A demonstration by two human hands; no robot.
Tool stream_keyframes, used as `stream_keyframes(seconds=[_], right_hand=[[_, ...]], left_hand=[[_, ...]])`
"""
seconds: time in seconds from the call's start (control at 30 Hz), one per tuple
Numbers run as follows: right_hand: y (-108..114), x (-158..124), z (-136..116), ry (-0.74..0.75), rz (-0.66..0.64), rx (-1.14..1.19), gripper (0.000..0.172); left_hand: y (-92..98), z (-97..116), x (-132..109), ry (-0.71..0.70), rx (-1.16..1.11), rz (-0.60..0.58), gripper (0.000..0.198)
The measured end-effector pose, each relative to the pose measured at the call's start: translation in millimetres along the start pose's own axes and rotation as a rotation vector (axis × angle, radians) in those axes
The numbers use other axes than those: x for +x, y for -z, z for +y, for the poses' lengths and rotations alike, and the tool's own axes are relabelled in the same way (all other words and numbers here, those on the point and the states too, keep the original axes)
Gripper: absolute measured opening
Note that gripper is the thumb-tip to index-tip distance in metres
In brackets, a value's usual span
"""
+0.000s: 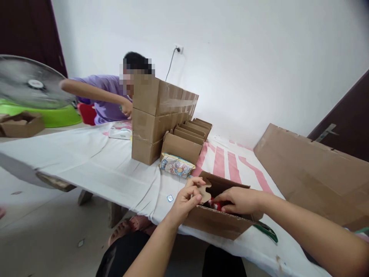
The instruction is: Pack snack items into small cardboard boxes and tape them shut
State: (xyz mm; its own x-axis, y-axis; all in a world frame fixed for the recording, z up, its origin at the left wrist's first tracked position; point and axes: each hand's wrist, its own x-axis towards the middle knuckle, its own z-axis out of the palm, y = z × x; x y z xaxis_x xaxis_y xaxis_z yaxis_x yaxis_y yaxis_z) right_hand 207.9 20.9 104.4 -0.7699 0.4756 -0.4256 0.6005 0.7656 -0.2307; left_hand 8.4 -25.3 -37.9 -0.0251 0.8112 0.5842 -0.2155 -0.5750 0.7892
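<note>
A cardboard box [219, 223] with its top open stands in front of me at the table's near edge. My left hand [184, 198] is at its left end, thumb and fingers closed around the notched end flap [205, 191]. Through the opening reaches my right hand [242, 200], its thumb and forefinger apart over a red thing [215, 204] inside. The other fingertips are hidden, and I cannot tell what the red thing is. Partly under the box's right end lies a tool with green handles [266, 231].
Stacked taped boxes [146, 129] stand beyond, beside a row of open boxes [183, 146]. A printed pouch [177, 165] lies before them. Across the table, a person in purple [106, 92] bends near a white device [119, 133]. A large cardboard sheet [314, 173] leans at right; a fan [36, 82] is left.
</note>
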Motion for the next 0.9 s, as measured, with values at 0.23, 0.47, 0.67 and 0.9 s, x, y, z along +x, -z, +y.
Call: stream_keyframes(seconds=[0.23, 0.47, 0.67, 0.9], right_hand=[[4, 12, -8, 0.145, 0.28, -0.012, 0.058], [-10, 45, -17, 0.214, 0.541, 0.419, 0.041], [-18, 57, -16, 0.205, 0.465, 0.477, 0.035], [-31, 26, 15, -0.389, 0.009, -0.103, 0.03]], left_hand=[[10.3, -1, 0, -0.014, 0.026, -0.167, 0.075], [10.3, -5, 1, -0.013, 0.029, -0.166, 0.098], [4.5, -14, 1, 0.109, -0.027, -0.031, 0.084], [0.7, -16, -1, 0.14, 0.084, 0.014, 0.088]])
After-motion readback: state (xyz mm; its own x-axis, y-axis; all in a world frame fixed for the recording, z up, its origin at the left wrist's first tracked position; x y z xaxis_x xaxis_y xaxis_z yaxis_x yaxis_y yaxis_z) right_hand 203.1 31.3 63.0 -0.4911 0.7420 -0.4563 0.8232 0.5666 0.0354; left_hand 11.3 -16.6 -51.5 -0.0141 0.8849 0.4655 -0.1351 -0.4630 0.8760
